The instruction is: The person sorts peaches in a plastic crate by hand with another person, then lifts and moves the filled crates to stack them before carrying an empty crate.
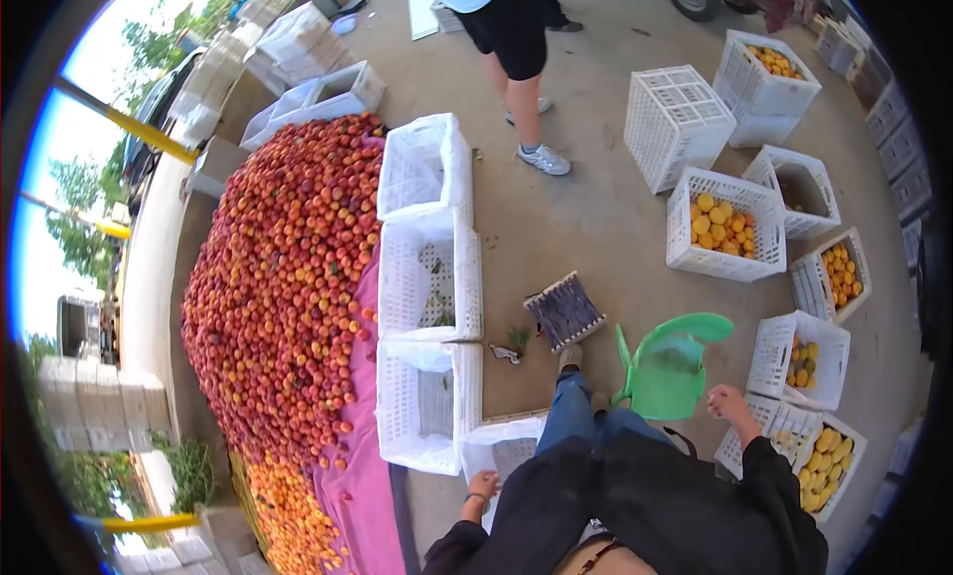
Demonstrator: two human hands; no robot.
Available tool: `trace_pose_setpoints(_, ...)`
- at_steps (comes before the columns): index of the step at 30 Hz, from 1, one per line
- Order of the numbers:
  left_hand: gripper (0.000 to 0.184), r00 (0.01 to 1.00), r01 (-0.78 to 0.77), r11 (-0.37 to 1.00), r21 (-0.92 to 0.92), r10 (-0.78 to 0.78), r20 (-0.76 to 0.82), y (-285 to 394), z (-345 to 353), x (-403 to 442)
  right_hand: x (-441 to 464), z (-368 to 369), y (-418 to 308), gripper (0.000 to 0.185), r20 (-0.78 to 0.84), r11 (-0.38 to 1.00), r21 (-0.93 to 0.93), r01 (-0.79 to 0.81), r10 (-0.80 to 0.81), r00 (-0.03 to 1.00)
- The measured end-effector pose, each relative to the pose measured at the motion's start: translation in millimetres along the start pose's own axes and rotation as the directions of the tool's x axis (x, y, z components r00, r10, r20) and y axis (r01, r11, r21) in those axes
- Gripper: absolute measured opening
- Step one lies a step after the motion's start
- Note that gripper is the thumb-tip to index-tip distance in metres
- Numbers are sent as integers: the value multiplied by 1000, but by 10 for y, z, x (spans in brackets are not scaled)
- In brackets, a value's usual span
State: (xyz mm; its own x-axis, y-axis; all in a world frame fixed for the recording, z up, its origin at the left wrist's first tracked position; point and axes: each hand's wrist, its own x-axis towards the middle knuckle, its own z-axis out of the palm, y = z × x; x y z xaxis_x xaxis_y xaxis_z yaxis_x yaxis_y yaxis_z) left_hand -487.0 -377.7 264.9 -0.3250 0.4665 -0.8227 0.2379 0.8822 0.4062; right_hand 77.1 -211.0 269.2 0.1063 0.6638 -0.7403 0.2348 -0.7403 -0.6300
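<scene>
My left hand (483,484), with a band at its wrist, is beside a white plastic crate (501,438) at my left leg. Its fingers are loosely bent and nothing shows in them; I cannot tell whether they touch the crate. Out to the side, my right hand (730,404) hangs in the air, loosely curled and with no object visible in it. Nearest to it is a green plastic chair (667,374), in front of my legs. A low stool with a dark woven seat (565,312) stands just past my foot.
A large heap of red fruit (288,247) lies on a pink cloth (362,416) at left. Lined white crates (429,396) edge it. Crates of yellow fruit (725,225) stand at right, including one near my right side (826,466). Another person (514,59) stands ahead.
</scene>
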Motion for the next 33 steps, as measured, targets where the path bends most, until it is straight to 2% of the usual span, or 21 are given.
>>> trace_pose_setpoints(3, 26, 997, -70, 988, 137, 71, -9, 616, -369, 247, 195, 106, 12, 8, -35, 995, 87, -55, 58, 998)
trace_pose_setpoints(6, 27, 992, -109, 955, 278, 124, -38, 879, -626, 322, 338, 185, 119, 9, 14, 973, 151, -172, 172, 985)
trace_pose_setpoints(8, 27, 987, -161, 981, -107, 159, -30, 715, -810, 1013, 236, 423, -291, 14, -68, 992, 53, -115, 118, 991)
trace_pose_setpoints(12, 29, 942, -333, 940, -76, 329, -63, 1837, -1200, 1176, 91, 739, -862, 16, -92, 992, 78, -102, 109, 990)
trace_pose_setpoints(13, 29, 943, -330, 941, -75, 326, -61, 2053, -1253, 1173, 103, 787, -897, 16, -48, 991, 85, -103, 107, 993)
trace_pose_setpoints(14, 28, 917, -393, 917, -69, 386, -102, 2262, -1297, 1154, 127, 820, -926, 16, -5, 991, 91, -102, 103, 995)
trace_pose_setpoints(15, 28, 884, -457, 887, -62, 445, -140, 2395, -1309, 1154, 171, 837, -953, 16, -10, 990, 93, -103, 105, 994)
trace_pose_setpoints(18, 27, 866, -489, 871, -51, 478, -146, 2473, -1242, 1153, 332, 826, -924, 15, -4, 988, 34, -150, 150, 989)
trace_pose_setpoints(21, 25, 912, -410, 908, -86, 406, -61, 2001, -1050, 1290, 443, 722, -894, 14, -54, 989, 28, -148, 149, 987)
trace_pose_setpoints(23, 24, 969, -242, 967, -85, 245, 27, 1634, -903, 1316, 415, 671, -1126, 13, -64, 992, 12, -122, 122, 990)
trace_pose_setpoints(24, 30, 967, -255, 943, 212, 245, 73, 1562, -851, 1255, 433, 643, -1173, 13, -85, 992, 23, -121, 123, 989)
trace_pose_setpoints(25, 37, 883, -449, 843, 297, 368, 293, 597, -824, 2084, 440, 621, -1206, 13, -80, 994, 52, -101, 105, 991)
trace_pose_setpoints(27, 40, 917, -328, 699, 636, 74, 392, -362, -670, 2677, 406, 533, -1241, 13, -99, 993, 85, -80, 89, 991)
trace_pose_setpoints(30, 36, 947, -254, 815, 520, 100, 305, 846, -650, 2177, 494, 410, -1334, 14, -55, 987, 126, -103, 110, 992)
trace_pose_setpoints(32, 34, 963, -216, 887, 409, 126, 236, 1886, -726, 1784, 702, 254, -1414, 12, 0, 892, 350, -286, 305, 952)
trace_pose_setpoints(33, 33, 970, -204, 916, 346, 140, 199, 2369, -761, 1620, 902, 120, -1429, 12, -6, 890, 371, -265, 288, 958)
